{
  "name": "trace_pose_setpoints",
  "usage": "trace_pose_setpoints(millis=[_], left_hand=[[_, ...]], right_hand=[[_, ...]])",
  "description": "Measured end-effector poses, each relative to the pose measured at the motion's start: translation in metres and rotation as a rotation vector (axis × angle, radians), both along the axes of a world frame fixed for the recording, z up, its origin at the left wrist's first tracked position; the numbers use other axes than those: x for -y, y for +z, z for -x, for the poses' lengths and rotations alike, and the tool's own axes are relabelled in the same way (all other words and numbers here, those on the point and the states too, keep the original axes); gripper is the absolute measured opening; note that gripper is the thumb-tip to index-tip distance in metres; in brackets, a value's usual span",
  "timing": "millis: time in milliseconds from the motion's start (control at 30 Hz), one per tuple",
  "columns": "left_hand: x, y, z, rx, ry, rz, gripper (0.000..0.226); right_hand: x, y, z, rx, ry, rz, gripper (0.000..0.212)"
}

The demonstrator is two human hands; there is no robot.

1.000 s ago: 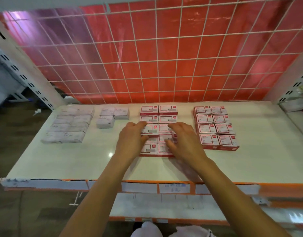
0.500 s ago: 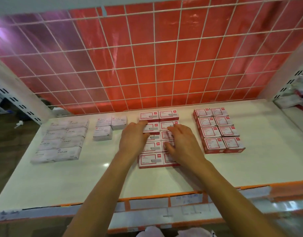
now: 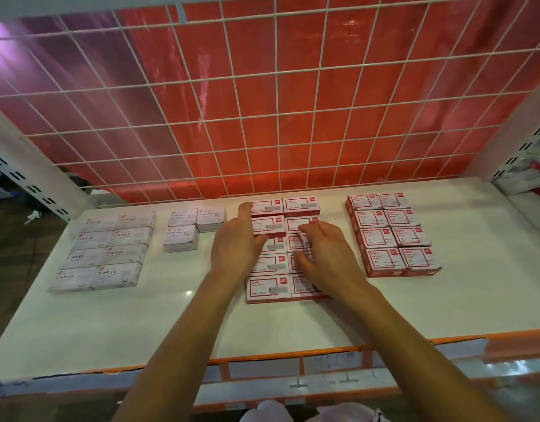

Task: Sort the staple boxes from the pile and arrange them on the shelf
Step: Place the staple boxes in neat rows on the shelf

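Pressing at frame centre, left hand [image 3: 235, 248] lays straight fingers against the red staple boxes [image 3: 268, 287]. Right hand [image 3: 329, 257] lies flat, fingers spread, atop them.

I am counting four groups of boxes on the shelf [image 3: 475, 269]. At the far left I am seeing eight white staple boxes [image 3: 110, 254], two columns of four. Beside them I am counting three white paper-clip boxes [image 3: 181, 236]. In the middle I am making out ten red-and-white boxes [image 3: 267, 287], two columns of five, some partly lying under the left hand [image 3: 235, 248] and the right hand [image 3: 326, 254]. At the right I am counting eight red boxes [image 3: 384, 260], two columns of four.
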State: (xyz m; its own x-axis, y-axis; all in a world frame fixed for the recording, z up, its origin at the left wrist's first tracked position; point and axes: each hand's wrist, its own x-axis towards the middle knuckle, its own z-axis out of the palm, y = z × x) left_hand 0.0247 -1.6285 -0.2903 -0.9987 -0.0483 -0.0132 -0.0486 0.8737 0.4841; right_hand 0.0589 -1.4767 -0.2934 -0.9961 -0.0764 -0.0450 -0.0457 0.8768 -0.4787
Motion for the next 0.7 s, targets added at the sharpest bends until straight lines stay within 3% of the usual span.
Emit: trace_pose_setpoints(millis=[700], left_hand=[[-0.003,0.0,-0.001,0.019,0.033,-0.012,0.058]], right_hand=[[-0.008,-0.001,-0.01,0.006,-0.021,0.067,0.05]])
